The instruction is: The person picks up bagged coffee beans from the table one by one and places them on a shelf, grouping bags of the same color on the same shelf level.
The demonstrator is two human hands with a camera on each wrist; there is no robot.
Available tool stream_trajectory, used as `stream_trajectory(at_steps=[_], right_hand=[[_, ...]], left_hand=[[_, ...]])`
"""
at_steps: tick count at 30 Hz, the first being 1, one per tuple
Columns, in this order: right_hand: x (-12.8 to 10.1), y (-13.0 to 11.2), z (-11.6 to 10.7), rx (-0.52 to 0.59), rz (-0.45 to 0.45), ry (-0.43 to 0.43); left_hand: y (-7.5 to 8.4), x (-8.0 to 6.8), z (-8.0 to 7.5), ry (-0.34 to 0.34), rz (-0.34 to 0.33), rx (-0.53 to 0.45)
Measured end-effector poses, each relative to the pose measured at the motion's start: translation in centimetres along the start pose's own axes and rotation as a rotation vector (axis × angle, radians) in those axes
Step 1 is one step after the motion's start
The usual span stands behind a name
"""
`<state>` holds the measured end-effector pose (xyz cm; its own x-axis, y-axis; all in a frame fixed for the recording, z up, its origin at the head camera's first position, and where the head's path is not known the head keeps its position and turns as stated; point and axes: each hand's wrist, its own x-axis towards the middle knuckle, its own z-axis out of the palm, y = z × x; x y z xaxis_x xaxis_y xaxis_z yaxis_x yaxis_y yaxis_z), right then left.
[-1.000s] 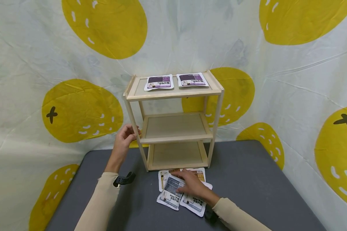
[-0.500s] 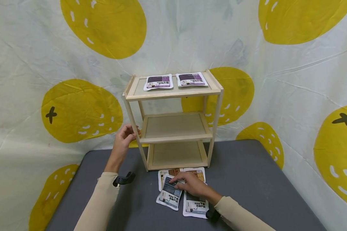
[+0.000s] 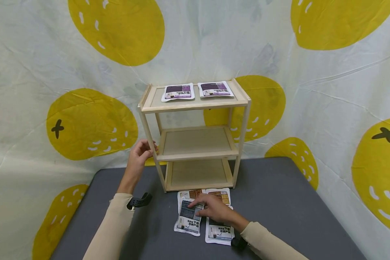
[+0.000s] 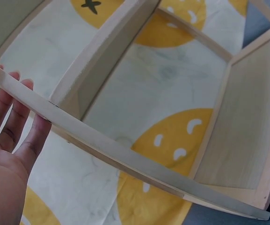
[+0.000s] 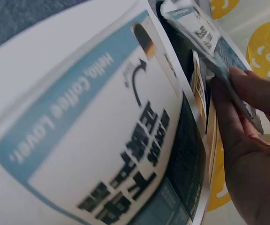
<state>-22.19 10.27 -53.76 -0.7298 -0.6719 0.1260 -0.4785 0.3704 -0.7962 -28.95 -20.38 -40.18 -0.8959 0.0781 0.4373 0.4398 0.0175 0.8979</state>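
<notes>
A: Fingers (image 3: 195,203) of the right hand (image 3: 214,211) pinching the top edge of a blue packet (image 3: 189,216), thumb under, fingertips on top — see it?

B: Got it. The packet lies on the grey table (image 3: 279,202), just in front of the shelf (image 3: 195,137), its near end flat, the pinched end by the fingertips.

A: And beside it?

B: A second blue packet (image 3: 218,230) under the wrist, two brown ones (image 3: 221,195) behind, partly covered.

A: Left hand (image 3: 139,157)?

B: On the shelf's front-left post (image 4: 102,145), fingers straight and close together behind it, palm open.

A: Top tier?

B: Two purple packets (image 3: 178,92) side by side
</notes>
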Motion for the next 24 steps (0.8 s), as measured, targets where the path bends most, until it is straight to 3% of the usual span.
stream_trajectory(at_steps=[11,24], right_hand=[[-0.36,0.02,0.42,0.072,0.087,-0.027],[-0.49,0.00,0.44,0.150,0.089,-0.069]], left_hand=[[-0.01,-0.10,0.00,0.005,0.001,0.000],[-0.02,0.03,-0.07,-0.008,0.000,-0.008]])
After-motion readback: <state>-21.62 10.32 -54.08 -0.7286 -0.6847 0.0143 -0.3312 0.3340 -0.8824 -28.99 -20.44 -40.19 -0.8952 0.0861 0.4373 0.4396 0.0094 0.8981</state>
